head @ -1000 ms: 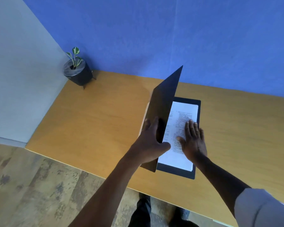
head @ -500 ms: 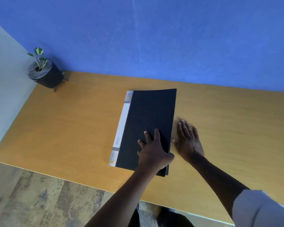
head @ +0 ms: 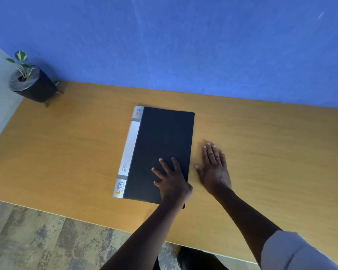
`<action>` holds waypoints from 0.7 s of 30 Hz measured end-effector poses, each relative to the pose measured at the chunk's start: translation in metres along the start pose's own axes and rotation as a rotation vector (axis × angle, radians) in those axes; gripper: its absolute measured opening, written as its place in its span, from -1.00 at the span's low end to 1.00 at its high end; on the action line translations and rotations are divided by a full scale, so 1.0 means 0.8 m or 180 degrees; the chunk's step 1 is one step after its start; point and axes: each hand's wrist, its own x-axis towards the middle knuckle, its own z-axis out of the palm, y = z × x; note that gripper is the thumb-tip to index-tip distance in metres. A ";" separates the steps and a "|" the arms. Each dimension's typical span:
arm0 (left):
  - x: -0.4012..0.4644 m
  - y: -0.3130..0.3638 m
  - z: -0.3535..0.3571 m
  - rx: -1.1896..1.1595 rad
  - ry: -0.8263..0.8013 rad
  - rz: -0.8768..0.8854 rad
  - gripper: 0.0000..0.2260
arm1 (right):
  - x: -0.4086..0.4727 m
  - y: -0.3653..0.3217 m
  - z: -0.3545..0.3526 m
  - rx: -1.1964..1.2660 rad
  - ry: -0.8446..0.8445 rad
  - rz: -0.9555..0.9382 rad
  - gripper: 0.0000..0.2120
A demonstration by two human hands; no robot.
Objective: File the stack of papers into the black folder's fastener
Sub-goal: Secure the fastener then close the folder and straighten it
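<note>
The black folder point(head: 162, 145) lies closed and flat on the wooden table point(head: 66, 149), its grey and white spine strip along its left edge. The papers are hidden inside it. My left hand point(head: 173, 182) rests flat on the cover near its front right corner, fingers spread. My right hand point(head: 214, 168) lies flat on the table just right of the folder's open edge, fingers straight, holding nothing.
A small plant in a black pot point(head: 30, 82) stands at the table's far left corner. A blue wall runs behind the table and a grey wall stands at the left. The table's front edge borders a patterned floor point(head: 37, 236).
The cover, raised by my left hand a second ago, has come down over the papers. My right hand slid off the papers onto the table beside the folder.
</note>
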 end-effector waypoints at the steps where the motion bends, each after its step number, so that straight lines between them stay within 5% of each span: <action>1: 0.001 0.001 0.002 0.0008 0.0013 0.0003 -0.10 | 0.000 0.001 0.001 -0.0018 0.0015 0.0005 -0.29; 21: 0.013 -0.029 0.027 0.0141 0.0293 0.0409 -0.04 | -0.002 -0.035 -0.004 0.0266 -0.0032 0.0430 -0.35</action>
